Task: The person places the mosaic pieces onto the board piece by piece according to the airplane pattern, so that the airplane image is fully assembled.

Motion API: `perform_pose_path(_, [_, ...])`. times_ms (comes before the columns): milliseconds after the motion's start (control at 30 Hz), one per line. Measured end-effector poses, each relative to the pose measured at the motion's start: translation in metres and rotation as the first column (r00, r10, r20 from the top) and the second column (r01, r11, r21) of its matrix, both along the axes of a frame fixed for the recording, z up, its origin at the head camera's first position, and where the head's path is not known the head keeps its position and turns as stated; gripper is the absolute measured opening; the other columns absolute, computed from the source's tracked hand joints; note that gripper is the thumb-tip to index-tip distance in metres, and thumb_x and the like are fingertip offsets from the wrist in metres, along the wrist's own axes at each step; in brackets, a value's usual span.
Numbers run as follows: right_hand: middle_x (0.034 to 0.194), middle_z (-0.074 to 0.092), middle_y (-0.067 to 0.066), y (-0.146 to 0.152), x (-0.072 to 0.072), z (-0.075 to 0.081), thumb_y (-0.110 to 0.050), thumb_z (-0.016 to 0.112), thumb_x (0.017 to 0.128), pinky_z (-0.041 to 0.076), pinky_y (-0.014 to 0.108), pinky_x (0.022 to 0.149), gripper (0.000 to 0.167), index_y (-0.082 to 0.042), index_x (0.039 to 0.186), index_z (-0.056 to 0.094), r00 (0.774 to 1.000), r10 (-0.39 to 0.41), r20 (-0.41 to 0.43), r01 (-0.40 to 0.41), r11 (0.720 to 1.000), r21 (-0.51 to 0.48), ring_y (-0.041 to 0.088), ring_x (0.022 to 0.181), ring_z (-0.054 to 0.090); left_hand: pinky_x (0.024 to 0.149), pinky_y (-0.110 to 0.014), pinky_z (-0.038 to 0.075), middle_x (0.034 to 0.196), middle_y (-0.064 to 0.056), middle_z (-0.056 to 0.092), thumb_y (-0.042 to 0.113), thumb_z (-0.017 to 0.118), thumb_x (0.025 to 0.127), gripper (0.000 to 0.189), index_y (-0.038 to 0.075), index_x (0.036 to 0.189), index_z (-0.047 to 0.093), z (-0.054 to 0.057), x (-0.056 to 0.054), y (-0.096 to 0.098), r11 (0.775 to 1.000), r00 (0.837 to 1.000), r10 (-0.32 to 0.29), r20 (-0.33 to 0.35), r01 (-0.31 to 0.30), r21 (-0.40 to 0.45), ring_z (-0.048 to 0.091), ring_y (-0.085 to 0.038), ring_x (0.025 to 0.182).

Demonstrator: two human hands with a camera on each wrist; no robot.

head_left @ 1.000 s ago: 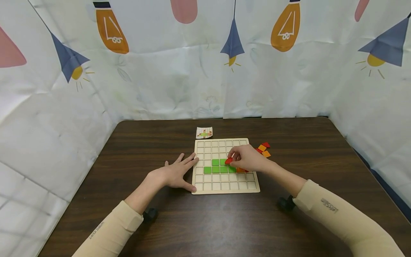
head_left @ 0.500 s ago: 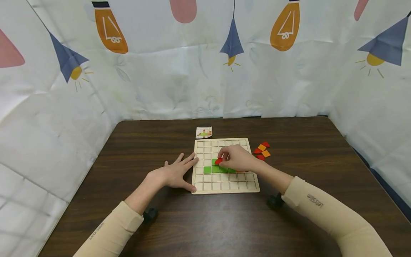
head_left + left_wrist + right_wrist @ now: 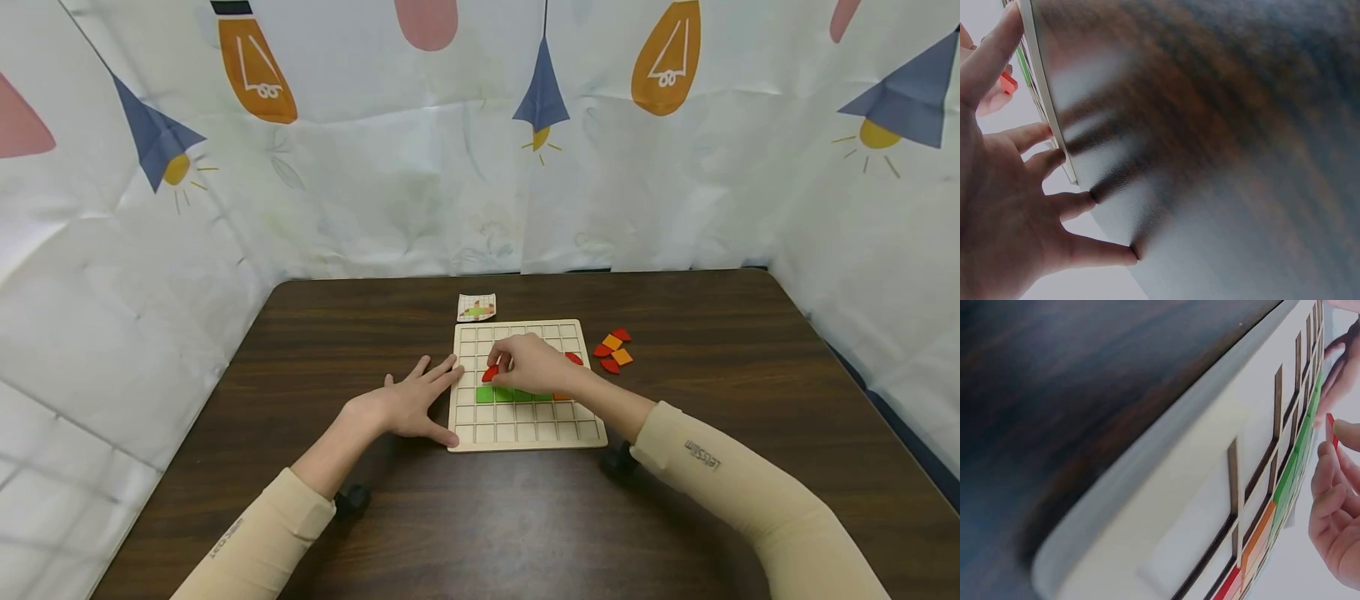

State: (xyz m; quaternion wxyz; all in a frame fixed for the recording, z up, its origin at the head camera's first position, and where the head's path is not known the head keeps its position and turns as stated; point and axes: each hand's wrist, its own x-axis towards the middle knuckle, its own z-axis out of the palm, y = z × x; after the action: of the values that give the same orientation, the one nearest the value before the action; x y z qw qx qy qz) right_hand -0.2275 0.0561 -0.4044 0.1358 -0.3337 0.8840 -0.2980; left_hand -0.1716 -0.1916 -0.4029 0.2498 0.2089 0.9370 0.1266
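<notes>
My right hand (image 3: 531, 364) pinches a red tile with one curved side (image 3: 490, 373) between thumb and fingertips, above the left part of the wooden grid board (image 3: 525, 433). In the right wrist view the red tile (image 3: 1330, 428) stands on edge in the pinch. Below that hand lies a row of green tiles (image 3: 485, 394), with an orange tile (image 3: 562, 397) at its right end; the hand hides part of the pattern. My left hand (image 3: 408, 404) lies with fingers spread, its thumb and fingertips touching the board's left edge. Another red tile (image 3: 573, 358) shows on the board beyond my right wrist.
Right of the board several loose tiles lie on the dark wood table (image 3: 480, 525), among them a red tile (image 3: 611, 366) and an orange tile (image 3: 622, 357). Behind the board is a small pattern card (image 3: 477, 307). A printed curtain (image 3: 420, 208) hangs behind the table.
My right hand has moved left across the board, carrying the red tile. A red tile at the board's right side has come into sight. The left hand stays in place.
</notes>
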Motion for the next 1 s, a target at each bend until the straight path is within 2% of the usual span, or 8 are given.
perform_pose_path(467, [0.078,0.066,-0.004,-0.017,-0.003,-0.003,-0.01,0.075,0.092,0.051,0.029,0.072,0.017,-0.005,0.108,0.073,0.999,0.019,-0.032,-0.017,0.998,0.061,0.011,0.07,0.059,0.104,-0.085,0.008,0.173,-0.003,0.001,0.061,0.079,0.083,0.112,0.02,0.167,0.018,0.001,0.001,-0.002,1.0,1.0,-0.005,0.004,0.005,0.006,-0.002,-0.041,0.155])
perform_pose_path(767, [0.077,0.063,-0.004,-0.018,-0.003,-0.005,-0.01,0.077,0.091,0.05,0.029,0.07,0.013,-0.006,0.102,0.074,0.998,0.033,-0.049,-0.028,0.995,0.097,0.011,0.069,0.057,0.104,-0.085,0.008,0.173,-0.003,0.001,0.06,0.079,0.083,0.112,0.019,0.167,0.018,0.0,0.001,-0.002,1.0,1.0,-0.004,0.002,0.004,0.01,-0.002,-0.041,0.155])
perform_pose_path(1000, [0.081,0.065,-0.005,-0.015,-0.002,-0.002,-0.01,0.08,0.089,0.051,0.029,0.072,0.017,-0.006,0.105,0.074,0.999,0.033,-0.027,-0.03,0.996,0.083,0.011,0.073,0.059,0.104,-0.085,0.008,0.173,-0.003,0.001,0.061,0.079,0.083,0.112,0.02,0.167,0.017,0.001,0.001,-0.001,1.0,1.0,-0.006,0.007,0.006,0.005,-0.003,-0.041,0.155])
